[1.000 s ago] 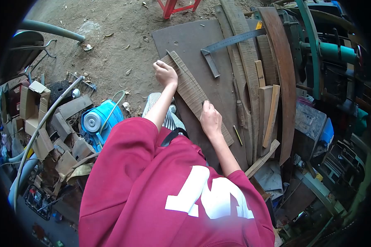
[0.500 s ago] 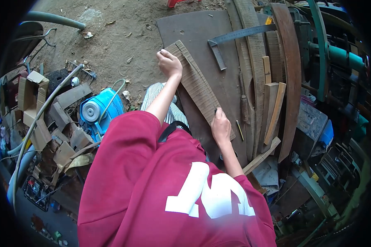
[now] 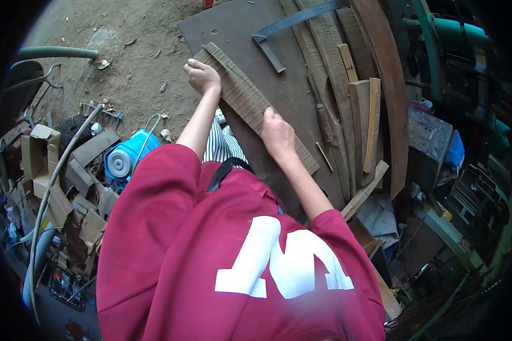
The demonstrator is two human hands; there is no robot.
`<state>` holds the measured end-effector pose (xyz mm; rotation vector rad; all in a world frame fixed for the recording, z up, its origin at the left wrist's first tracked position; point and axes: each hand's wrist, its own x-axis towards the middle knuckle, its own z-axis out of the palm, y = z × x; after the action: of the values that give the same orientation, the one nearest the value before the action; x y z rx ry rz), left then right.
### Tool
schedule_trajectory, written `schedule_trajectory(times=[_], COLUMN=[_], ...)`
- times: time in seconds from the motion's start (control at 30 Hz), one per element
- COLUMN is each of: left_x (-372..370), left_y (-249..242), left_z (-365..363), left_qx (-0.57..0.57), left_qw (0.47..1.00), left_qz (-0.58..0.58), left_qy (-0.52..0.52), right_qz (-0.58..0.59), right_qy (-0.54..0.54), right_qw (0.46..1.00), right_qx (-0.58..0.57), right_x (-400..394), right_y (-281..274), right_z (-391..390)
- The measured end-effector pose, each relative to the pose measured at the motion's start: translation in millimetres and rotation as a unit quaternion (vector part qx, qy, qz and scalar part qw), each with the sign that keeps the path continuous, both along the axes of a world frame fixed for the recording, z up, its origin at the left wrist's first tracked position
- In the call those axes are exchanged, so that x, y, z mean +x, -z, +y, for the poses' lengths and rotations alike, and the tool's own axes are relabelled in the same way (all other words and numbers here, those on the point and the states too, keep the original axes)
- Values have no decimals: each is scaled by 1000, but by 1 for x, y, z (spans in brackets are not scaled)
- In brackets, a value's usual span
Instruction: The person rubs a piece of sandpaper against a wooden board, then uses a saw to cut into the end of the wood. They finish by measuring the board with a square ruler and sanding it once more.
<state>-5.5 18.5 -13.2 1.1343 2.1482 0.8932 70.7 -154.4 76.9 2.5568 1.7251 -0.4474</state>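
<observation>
1. Two hands on the job: L hand (image 3: 203,77) and R hand (image 3: 279,135), both bare, fingers curled in, narrow.
2. L hand sits at the near-left edge of a rough-sawn wood board (image 3: 239,94), close to its far end. Can't tell if fingers are clamped on it or just resting.
3. R hand lies over the same board, lower down, near its right edge. Fist tucked; can't tell what, if anything, is inside.
4. Board runs diag. from just beyond L hand, under R hand, out past R wrist. Lengthwise line along its right side; can't tell if split, mark or 2nd piece.
5. Under board + both hands: dark flat panel (image 3: 222,28).
6. Ahead of R hand, apart from it: steel try square (image 3: 271,55), blade lying across long planks (image 3: 327,62).
7. Right of R hand: wood-handled tool (image 3: 323,122) (tip type unclear); nearer R forearm, a yellow pencil (image 3: 325,157).
8. Further right of R hand: narrow wood strip (image 3: 372,128) w/ long planks beside, then long red-brown plank (image 3: 391,102).
9. Right of R elbow: pale offcut (image 3: 366,190), angled.
10. Left of L forearm, on the ground, well apart: blue plastic container (image 3: 148,142) w/ round grey part; further left, cardboard box (image 3: 31,156) amid wood scraps.
11. Behind both hands: maroon shirt (image 3: 170,244), white print.
</observation>
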Motion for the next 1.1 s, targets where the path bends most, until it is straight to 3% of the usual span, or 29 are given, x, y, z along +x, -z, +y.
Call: schedule_trajectory(times=[0.23, 0.5, 0.77, 0.97, 1.1], left_x=[1, 0, 1, 0, 1], left_y=[-1, -1, 1, 3, 3], left_z=[1, 3, 3, 4, 4], left_qx=[-13, -22, -21, -33, -22], left_qw=[1000, 999, 998, 997, 997], left_qz=[20, 33, 62, 73, 70], left_qy=[4, 11, 19, 17, 21], right_qz=[14, 31, 46, 28, 22], right_qy=[28, 78, 93, 199, 230], right_qw=[998, 996, 994, 967, 965], right_qx=[53, 9, -40, -159, -120], right_x=[5, 14, 30, 43, 58], right_y=[11, -9, -38, -51, -76], right_z=[-35, -128, -163, -234, -282])
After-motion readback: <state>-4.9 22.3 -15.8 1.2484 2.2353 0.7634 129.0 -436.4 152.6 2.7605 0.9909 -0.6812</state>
